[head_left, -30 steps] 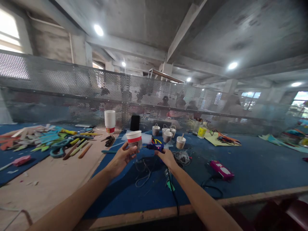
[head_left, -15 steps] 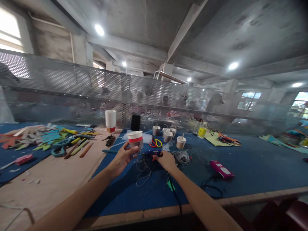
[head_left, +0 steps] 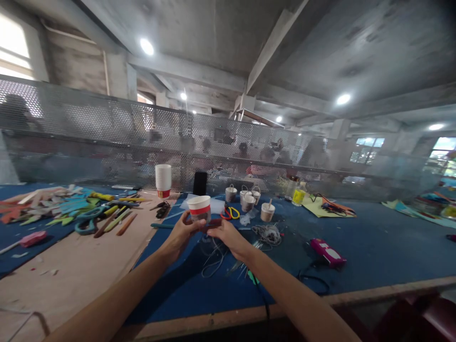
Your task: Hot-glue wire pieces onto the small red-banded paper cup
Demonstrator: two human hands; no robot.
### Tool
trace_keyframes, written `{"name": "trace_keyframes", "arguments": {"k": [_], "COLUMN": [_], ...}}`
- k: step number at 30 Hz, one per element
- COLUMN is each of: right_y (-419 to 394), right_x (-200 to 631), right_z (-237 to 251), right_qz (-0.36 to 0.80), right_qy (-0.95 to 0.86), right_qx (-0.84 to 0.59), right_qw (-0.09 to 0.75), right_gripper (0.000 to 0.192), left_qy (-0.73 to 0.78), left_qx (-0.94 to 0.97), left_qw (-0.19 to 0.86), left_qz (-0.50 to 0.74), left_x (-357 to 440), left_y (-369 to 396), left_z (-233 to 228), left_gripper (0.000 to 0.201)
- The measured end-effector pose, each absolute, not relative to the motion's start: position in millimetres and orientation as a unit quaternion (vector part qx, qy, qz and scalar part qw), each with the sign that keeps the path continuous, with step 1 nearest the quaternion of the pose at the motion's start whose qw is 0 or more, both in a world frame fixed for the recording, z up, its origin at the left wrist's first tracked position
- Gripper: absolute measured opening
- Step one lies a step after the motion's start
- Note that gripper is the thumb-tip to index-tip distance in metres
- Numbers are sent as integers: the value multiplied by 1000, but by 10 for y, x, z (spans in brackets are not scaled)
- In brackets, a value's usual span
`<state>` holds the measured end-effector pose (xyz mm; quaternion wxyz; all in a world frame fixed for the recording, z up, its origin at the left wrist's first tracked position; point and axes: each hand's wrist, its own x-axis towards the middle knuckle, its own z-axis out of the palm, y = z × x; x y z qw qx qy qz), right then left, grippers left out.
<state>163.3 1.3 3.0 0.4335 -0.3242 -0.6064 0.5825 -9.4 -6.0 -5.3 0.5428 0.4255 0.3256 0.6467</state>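
Gripping a paper cup [head_left: 199, 209], the left hand [head_left: 183, 231] has its fingers curled round the lower wall; cup upright, mouth up, long axis vertical, red band below the white rim, held just above the blue mat [head_left: 374, 247] near the table's middle. Contents of the cup not visible. Right hand [head_left: 224, 234]: fingers bent and close together, tips meeting the cup's base beside the left fingers; whether they pinch anything cannot be told.

Just beneath the hands: loose grey wire [head_left: 213, 259] in loops. Right of them: a coil of wire [head_left: 268, 232], then a pink tool [head_left: 327, 251] with a black cord.

Behind the cup: red-and-yellow scissors [head_left: 230, 212]; four small cups [head_left: 247, 199] with wire handles, one holding a stick; a black phone [head_left: 200, 183] standing upright; a stack of cups [head_left: 163, 179], nested, bottom one red-banded. A jar with yellow label [head_left: 298, 194] stands further right.

Left portion: bare board [head_left: 71, 270] carrying coloured sticks [head_left: 114, 217], teal scissors [head_left: 85, 223] and foam cut-outs [head_left: 42, 202].

Surface: long table, wooden front edge. Room: perforated metal screen [head_left: 107, 123] along the far side, people dim behind it; concrete beams and round ceiling lamps above.
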Motion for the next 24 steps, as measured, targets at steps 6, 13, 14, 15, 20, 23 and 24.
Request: {"name": "trace_keyframes", "arguments": {"k": [6, 13, 14, 15, 20, 23, 24], "right_y": [6, 144, 150, 156, 178, 169, 160], "right_x": [1580, 1791, 1801, 1806, 1804, 1800, 1799], "right_z": [-1, 65, 73, 78, 82, 93, 99], "right_qz": [592, 455, 448, 440, 431, 444, 445], "right_qy": [-593, -616, -613, -611, -594, -581, -578], "right_qx": [-311, -357, -355, -349, -319, -314, -315], "right_qw": [449, 535, 546, 558, 600, 606, 607], "right_gripper": [38, 27, 26, 24, 23, 24, 24], "left_qy": [348, 341, 340, 339, 322, 310, 307], "left_qx": [427, 435, 437, 439, 451, 457, 458], "left_qw": [524, 551, 557, 562, 586, 599, 602], "left_qz": [650, 625, 619, 614, 592, 580, 578], "left_x": [-107, -102, -100, -96, -81, -77, -78], "left_y": [-68, -70, -78, -87, -125, -138, -141], "left_z": [-51, -72, -68, -62, -43, -43, -44], "left_gripper": [62, 53, 53, 53, 48, 47, 47]}}
